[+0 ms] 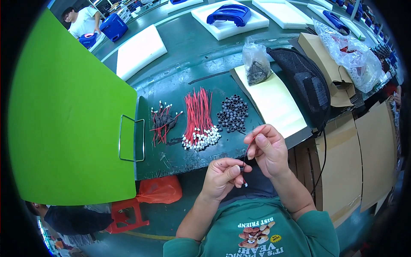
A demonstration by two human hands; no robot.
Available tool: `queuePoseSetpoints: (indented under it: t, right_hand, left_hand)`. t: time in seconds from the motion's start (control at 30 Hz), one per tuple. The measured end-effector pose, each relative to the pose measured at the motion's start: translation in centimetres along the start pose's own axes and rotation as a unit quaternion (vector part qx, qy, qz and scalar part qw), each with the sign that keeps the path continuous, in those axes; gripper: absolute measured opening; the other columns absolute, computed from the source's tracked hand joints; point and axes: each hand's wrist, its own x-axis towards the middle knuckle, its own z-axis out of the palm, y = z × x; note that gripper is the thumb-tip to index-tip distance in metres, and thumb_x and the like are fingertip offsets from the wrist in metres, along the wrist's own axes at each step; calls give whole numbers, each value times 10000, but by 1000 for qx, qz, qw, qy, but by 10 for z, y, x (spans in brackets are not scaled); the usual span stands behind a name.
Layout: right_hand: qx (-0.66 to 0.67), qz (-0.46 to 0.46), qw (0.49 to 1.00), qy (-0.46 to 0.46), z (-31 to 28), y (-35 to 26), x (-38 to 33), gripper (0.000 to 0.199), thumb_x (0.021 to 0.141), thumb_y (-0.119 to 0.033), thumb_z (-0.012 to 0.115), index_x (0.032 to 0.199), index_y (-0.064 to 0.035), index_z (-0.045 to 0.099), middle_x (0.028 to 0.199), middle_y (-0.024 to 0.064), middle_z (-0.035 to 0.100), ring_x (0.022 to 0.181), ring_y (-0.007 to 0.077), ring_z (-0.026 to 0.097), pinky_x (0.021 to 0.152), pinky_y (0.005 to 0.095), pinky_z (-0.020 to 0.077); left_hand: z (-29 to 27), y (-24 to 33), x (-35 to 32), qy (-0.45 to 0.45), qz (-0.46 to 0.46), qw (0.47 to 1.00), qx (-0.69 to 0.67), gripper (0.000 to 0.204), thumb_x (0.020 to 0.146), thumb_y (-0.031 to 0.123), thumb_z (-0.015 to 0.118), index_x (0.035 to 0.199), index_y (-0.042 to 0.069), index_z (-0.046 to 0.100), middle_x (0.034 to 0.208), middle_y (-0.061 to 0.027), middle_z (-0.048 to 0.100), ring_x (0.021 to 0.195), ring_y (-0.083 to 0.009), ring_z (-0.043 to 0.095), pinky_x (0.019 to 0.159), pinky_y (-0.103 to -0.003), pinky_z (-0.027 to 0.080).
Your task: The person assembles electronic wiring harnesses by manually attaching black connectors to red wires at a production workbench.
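The person in the green shirt has both hands up just off the near edge of the table (182, 162), with a thin red and black wire (249, 149) strung between them. The left hand (224, 176) is closed, thumb and finger pinching the wire's lower part where a small dark piece (242, 168) sits, and a white plug (245, 184) pokes out below. The right hand (267, 150), higher and nearer the table's right side, pinches the wire's upper part between thumb and forefinger. On the table, between its near edge and the middle, I see three lots side by side: toward the left edge, a heap of dark-bodied leads (165, 120) with red wires and white plugs; next, a sheaf of red wires (198, 109), their white plugs bunched toward the near edge; then a pile of black caps (232, 112). Toward the right side lies a pale sheet (280, 103), with a clear bag (256, 55) of dark bits on its far end, and just beside it a black mesh bag (306, 85). A green panel (72, 120) stands along the left edge.
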Motion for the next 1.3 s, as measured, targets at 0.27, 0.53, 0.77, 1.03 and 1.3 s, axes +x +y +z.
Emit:
queuePoseSetpoints:
  t: [0.27, 0.53, 0.77, 1.03, 1.3]
  right_hand:
    - [-96, -5, 993, -68, -12, -10, -2, 97, 834, -29, 561, 914, 23, 581, 801, 129, 628, 634, 137, 618, 579, 221, 517]
    - [-441, -77, 868, -214, 1, -40, 0, 76, 677, 8, 674, 743, -4, 636, 780, 96, 613, 666, 142, 597, 582, 229, 472]
    - [-580, -89, 772, -243, 10, -49, -3, 111, 692, -38, 645, 663, -2, 544, 825, 78, 547, 643, 164, 596, 539, 257, 484]
    - [-672, -194, 678, -227, 14, -42, -11, 104, 685, -55, 619, 655, -13, 528, 807, 89, 525, 561, 234, 552, 494, 316, 462]
    - [-679, -237, 672, -176, 17, -28, -19, 112, 639, -25, 676, 686, -32, 575, 792, 75, 541, 582, 186, 563, 475, 277, 459]
  left_hand:
    - [1, 1, 0, 38, 1, 999, -20, 96, 846, 60, 559, 923, 11, 587, 841, -161, 638, 597, -109, 614, 525, -215, 528]
    - [3, 5, 1, 63, 3, 992, -108, 67, 856, 35, 527, 892, 5, 575, 858, -175, 634, 696, -170, 650, 601, -246, 556]
    - [0, 5, -1, 62, 22, 996, -65, 98, 858, 8, 484, 874, -5, 579, 890, -209, 626, 727, -215, 653, 618, -288, 563]
    - [11, 2, -2, 138, 76, 986, 58, 67, 838, 18, 534, 868, 1, 592, 856, -187, 637, 687, -199, 650, 604, -289, 553]
    - [14, -2, 0, 173, 126, 974, 76, 67, 831, 38, 575, 885, 1, 591, 850, -165, 644, 675, -158, 642, 600, -252, 544]
